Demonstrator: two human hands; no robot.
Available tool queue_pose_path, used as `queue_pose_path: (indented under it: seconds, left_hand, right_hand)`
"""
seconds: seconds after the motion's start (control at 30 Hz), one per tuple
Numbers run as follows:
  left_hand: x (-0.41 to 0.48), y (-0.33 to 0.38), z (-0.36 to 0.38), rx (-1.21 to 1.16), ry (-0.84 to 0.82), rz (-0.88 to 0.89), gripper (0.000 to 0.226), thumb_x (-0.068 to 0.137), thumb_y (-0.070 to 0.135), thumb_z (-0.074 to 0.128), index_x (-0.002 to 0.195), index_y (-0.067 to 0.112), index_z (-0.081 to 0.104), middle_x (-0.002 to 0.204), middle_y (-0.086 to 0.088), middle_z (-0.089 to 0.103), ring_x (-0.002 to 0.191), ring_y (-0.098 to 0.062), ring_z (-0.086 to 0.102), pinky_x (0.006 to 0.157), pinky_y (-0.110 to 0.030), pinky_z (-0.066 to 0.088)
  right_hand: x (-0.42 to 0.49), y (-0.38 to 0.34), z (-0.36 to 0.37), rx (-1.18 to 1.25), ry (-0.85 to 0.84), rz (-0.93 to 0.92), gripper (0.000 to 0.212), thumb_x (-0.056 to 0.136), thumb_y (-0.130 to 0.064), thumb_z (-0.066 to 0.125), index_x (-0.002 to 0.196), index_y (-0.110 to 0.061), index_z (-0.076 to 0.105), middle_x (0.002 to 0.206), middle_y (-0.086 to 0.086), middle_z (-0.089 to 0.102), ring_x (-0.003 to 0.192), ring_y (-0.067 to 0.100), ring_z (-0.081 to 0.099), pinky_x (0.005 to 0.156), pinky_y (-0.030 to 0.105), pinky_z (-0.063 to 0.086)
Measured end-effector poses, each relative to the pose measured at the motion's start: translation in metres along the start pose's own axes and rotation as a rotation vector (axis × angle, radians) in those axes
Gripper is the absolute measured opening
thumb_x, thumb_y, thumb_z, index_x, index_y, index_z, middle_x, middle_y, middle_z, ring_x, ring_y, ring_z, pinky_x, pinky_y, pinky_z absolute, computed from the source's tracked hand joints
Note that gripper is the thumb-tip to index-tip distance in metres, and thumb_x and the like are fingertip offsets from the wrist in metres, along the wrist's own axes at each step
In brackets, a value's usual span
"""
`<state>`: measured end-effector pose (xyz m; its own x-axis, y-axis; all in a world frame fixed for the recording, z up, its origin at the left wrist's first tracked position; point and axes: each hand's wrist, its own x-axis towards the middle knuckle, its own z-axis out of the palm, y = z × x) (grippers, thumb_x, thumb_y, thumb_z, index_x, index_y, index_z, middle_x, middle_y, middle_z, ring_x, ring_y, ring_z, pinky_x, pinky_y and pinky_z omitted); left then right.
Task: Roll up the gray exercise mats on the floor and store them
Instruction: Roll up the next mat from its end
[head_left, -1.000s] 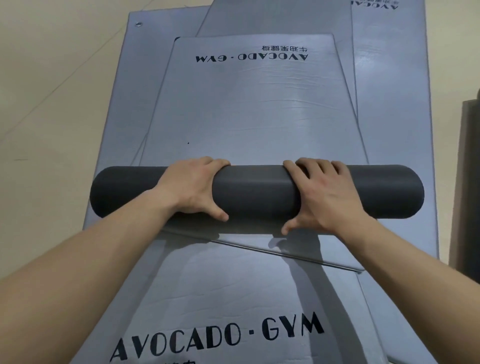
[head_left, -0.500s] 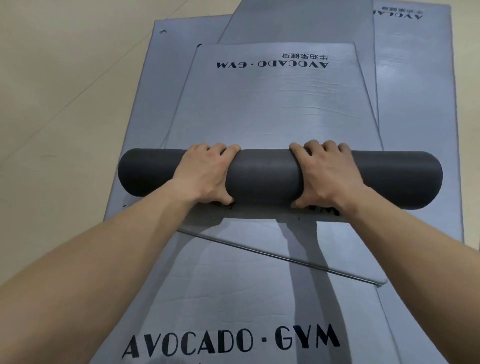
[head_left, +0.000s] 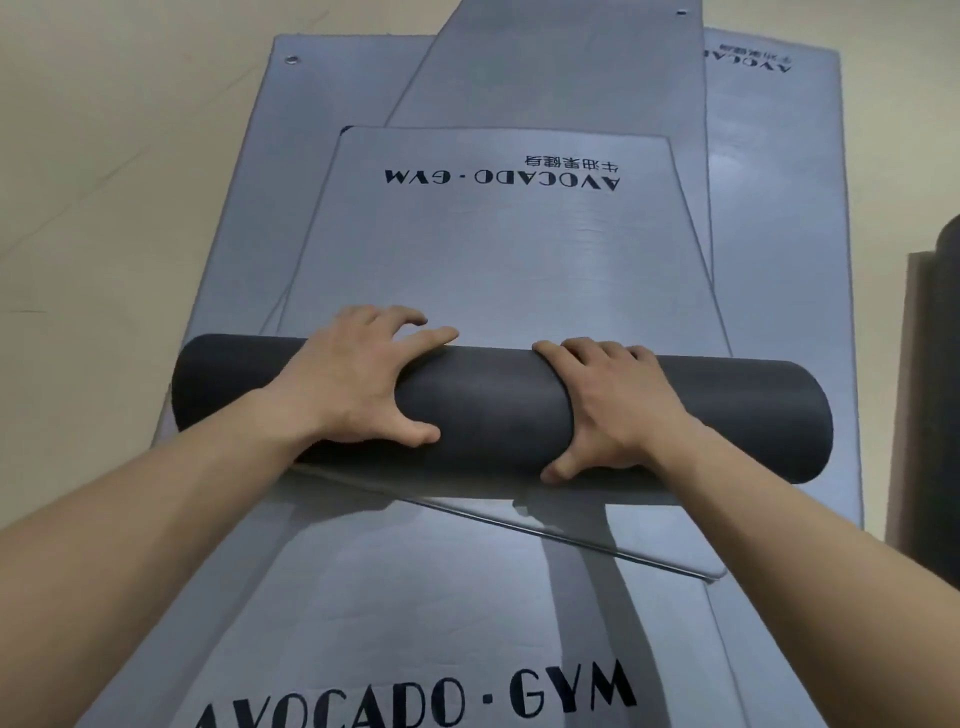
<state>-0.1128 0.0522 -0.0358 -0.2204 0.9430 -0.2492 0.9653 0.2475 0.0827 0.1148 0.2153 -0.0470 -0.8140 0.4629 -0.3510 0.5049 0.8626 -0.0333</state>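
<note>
— Where is the mat?

— Partly rolled. The dark gray roll (head_left: 483, 415) lies crosswise on a pile of gray mats. Its flat stretch (head_left: 493, 260) runs away from the person, with "AVOCADO · GYM" printed upside down at the far end.

— And the 2 hands?

— Both sit on the roll, apart, with bare roll between them. The left grip (head_left: 358, 384) is spread wide, with the palm on top of the roll. Its fingers are nearly straight and reach past the far side, and the thumb lies on the near face. It presses rather than clasps.

— The right one?

— The right grip (head_left: 618, 410) wraps the roll, fingers curled over the top and thumb tucked low on the near side.

— What lies beneath?

— More flat mats, overlapping. The nearest mat (head_left: 415, 623) carries the same lettering the right way up. A thin mat edge (head_left: 519, 525) runs aslant just below the roll. A wider mat (head_left: 249, 208) shows at the left, with a metal eyelet (head_left: 292, 60) in its far corner. All of them lie on a pale beige floor (head_left: 104, 208).

— Anything else?

— A dark object (head_left: 935, 389) at the right edge, cut off by the frame. I cannot tell what it is.
</note>
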Motion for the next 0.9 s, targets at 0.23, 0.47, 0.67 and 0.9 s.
queue_pose_path:
  seconds: [0.23, 0.47, 0.67, 0.9]
  left_hand:
    - [0.009, 0.004, 0.024, 0.172, 0.050, -0.041, 0.134, 0.052, 0.082, 0.074, 0.158, 0.027, 0.013, 0.158, -0.005, 0.036, 0.143, -0.031, 0.038, 0.118, -0.050, 0.031]
    - [0.027, 0.001, -0.005, 0.019, -0.185, -0.046, 0.123, 0.043, 0.077, 0.080, 0.148, 0.037, 0.031, 0.130, 0.007, 0.056, 0.114, -0.024, 0.059, 0.095, -0.044, 0.051]
    - [-0.006, 0.015, -0.010, -0.183, -0.381, -0.044, 0.130, 0.050, 0.077, 0.082, 0.158, 0.039, 0.021, 0.153, 0.011, 0.045, 0.135, -0.020, 0.048, 0.113, -0.041, 0.040]
    - [0.001, 0.028, -0.006, -0.044, -0.173, -0.038, 0.128, 0.048, 0.085, 0.075, 0.153, 0.032, 0.025, 0.137, 0.004, 0.054, 0.120, -0.025, 0.057, 0.100, -0.045, 0.049]
  right_hand:
    - [0.015, 0.016, -0.004, 0.033, 0.109, 0.045, 0.138, 0.045, -0.090, 0.072, 0.159, -0.032, 0.022, 0.155, 0.002, 0.038, 0.139, 0.030, 0.038, 0.118, 0.052, 0.028]
    - [0.002, 0.014, -0.010, -0.087, 0.095, 0.021, 0.115, 0.054, -0.076, 0.076, 0.149, -0.034, 0.028, 0.137, 0.001, 0.052, 0.117, 0.028, 0.055, 0.101, 0.046, 0.044]
    - [-0.017, 0.015, -0.030, 0.057, -0.230, -0.030, 0.115, 0.042, -0.079, 0.081, 0.141, -0.046, 0.033, 0.117, -0.013, 0.057, 0.104, 0.020, 0.059, 0.089, 0.040, 0.051]
    - [-0.015, 0.013, -0.022, -0.014, 0.078, 0.004, 0.132, 0.043, -0.086, 0.076, 0.156, -0.038, 0.026, 0.149, -0.003, 0.044, 0.133, 0.027, 0.044, 0.112, 0.048, 0.035]
